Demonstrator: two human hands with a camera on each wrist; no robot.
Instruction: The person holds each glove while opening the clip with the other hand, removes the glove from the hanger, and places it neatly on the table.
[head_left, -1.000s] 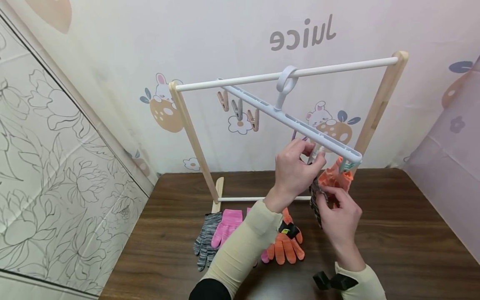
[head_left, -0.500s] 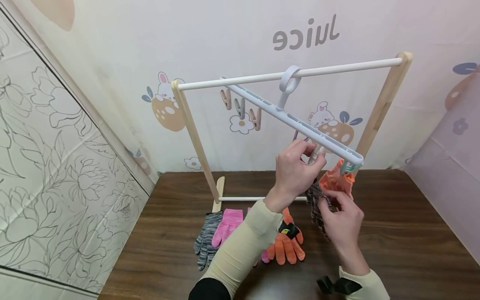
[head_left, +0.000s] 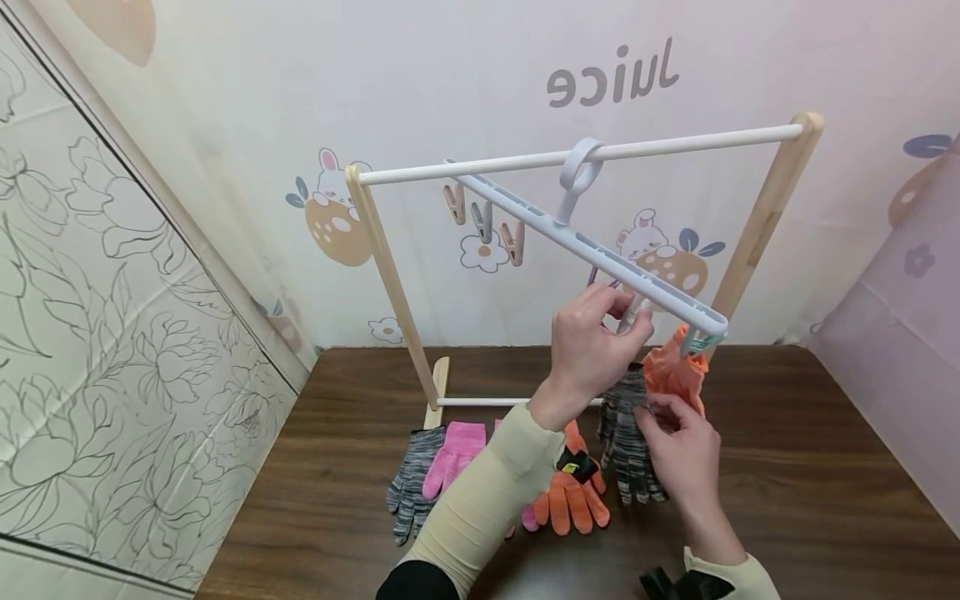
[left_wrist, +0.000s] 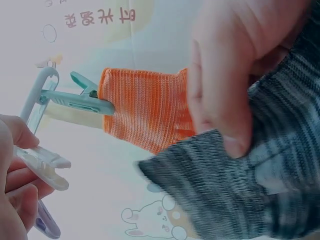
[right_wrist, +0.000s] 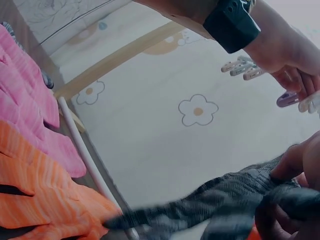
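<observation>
My left hand [head_left: 596, 346] pinches a white clothespin [left_wrist: 46, 169] under the hanger bar [head_left: 600, 250]; the clothespin's mouth is spread and holds nothing. My right hand [head_left: 684, 450] pinches a black-and-grey knit glove [head_left: 628, 442], which hangs with its fingers down, apart from the clothespin. In the left wrist view the glove's cuff is blurred by motion. Behind my right hand, an orange glove [head_left: 675, 371] hangs from a green clothespin [left_wrist: 80, 102] at the bar's near end. A purple clothespin [left_wrist: 46, 222] sits beside the white one.
The hanger hooks over the white rail [head_left: 690, 144] of a wooden-legged rack [head_left: 765, 217]. Several clothespins [head_left: 482, 221] hang at its far end. On the table [head_left: 810, 467] lie a grey glove [head_left: 415, 487], pink gloves [head_left: 456, 454] and an orange glove [head_left: 573, 504].
The grey glove has swung from a bunched, edge-on position to hanging spread below my left hand. My right hand moves slightly with it; my left hand stays on the clothespin.
</observation>
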